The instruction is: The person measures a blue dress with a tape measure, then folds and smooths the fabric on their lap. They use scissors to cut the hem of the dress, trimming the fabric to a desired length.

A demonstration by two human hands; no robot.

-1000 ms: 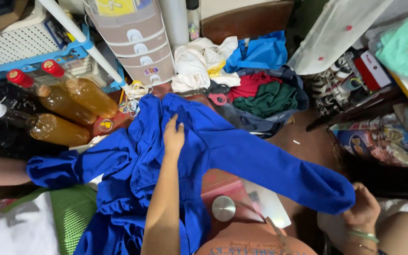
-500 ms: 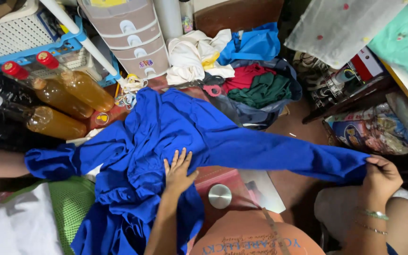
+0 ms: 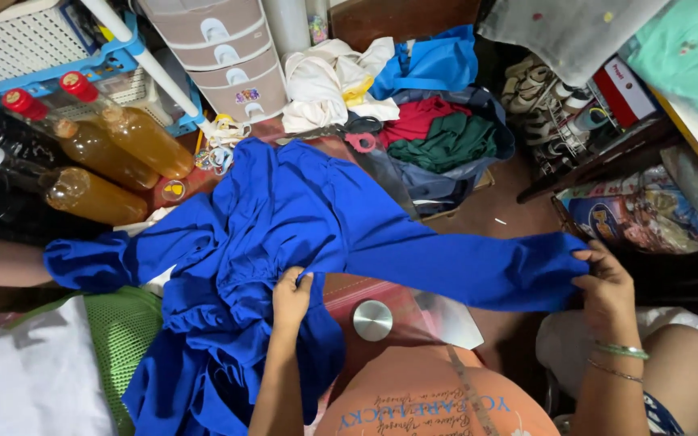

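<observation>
Your left hand [image 3: 291,297] sits at the lower middle of the frame, its grip pinched shut on a fold of the blue garment [image 3: 284,234], near where the right sleeve meets the body. Your right hand [image 3: 607,282], at the right edge of the frame, has its grip closed around the cuff end of that sleeve [image 3: 478,266], which is stretched out nearly straight between your two hands. Green and thin bracelets [image 3: 620,350] circle your right wrist. The garment lies spread across the middle of the frame, its body bunched toward the lower left and its other sleeve running to the left edge, where it meets a forearm [image 3: 2,260] that comes in from outside the frame. Just below the stretched sleeve, a round metal disc [image 3: 372,320] rests on a pinkish surface, close beside your left hand but not touching it. At the upper left lie three bottles [image 3: 115,137] of amber liquid with red or white caps, tilted on their sides, just beside the garment's upper edge. Above them stand a blue and white basket [image 3: 34,48] and a small plastic drawer unit [image 3: 236,56]. A pile of clothes [image 3: 414,105] in white, blue, red and green lies at the upper middle, with pink-handled scissors [image 3: 357,139] at its front edge, near the garment's collar end. A green mesh piece [image 3: 119,339] shows at the lower left, partly under the garment.
</observation>
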